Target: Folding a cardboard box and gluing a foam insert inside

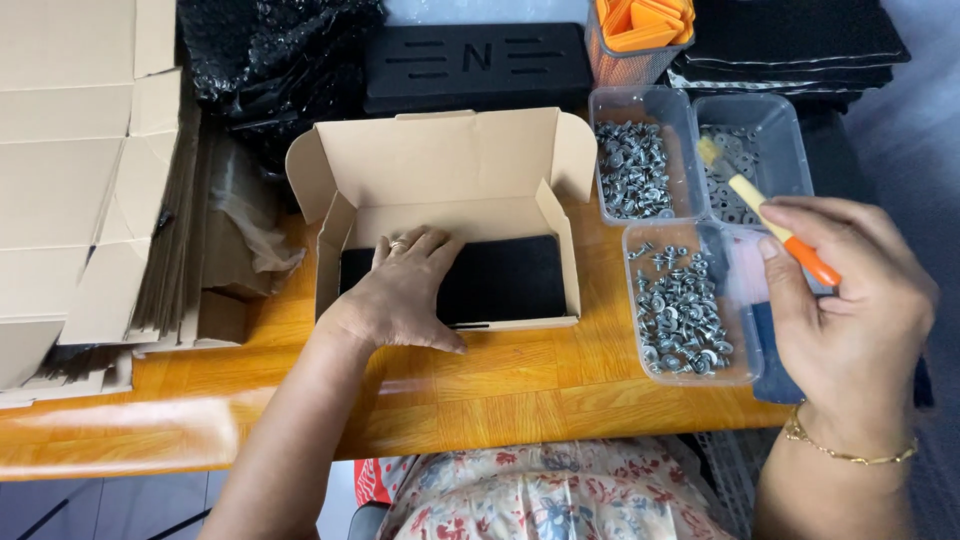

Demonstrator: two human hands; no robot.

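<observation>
Centrally, the left hand (405, 290) is lying flat and open, fingers spread, pressing on a black pad (495, 280) that is sitting inside an open cardboard box (440, 165) in the middle of the frame; the palm seems to be seating the pad and steadying the box, clasping nothing. At the right of the frame, the right hand (850, 310) is closing thumb and fingers around a small brush (765, 215) with an orange and cream handle, its bristle end pointing up-left over the clear plastic tubs (690, 300) of metal screws and washers, which are standing just beside the box, within easy reach. Flattened cardboard blanks (70, 180) are stacking up at the left edge of the wooden table (480, 390).
</observation>
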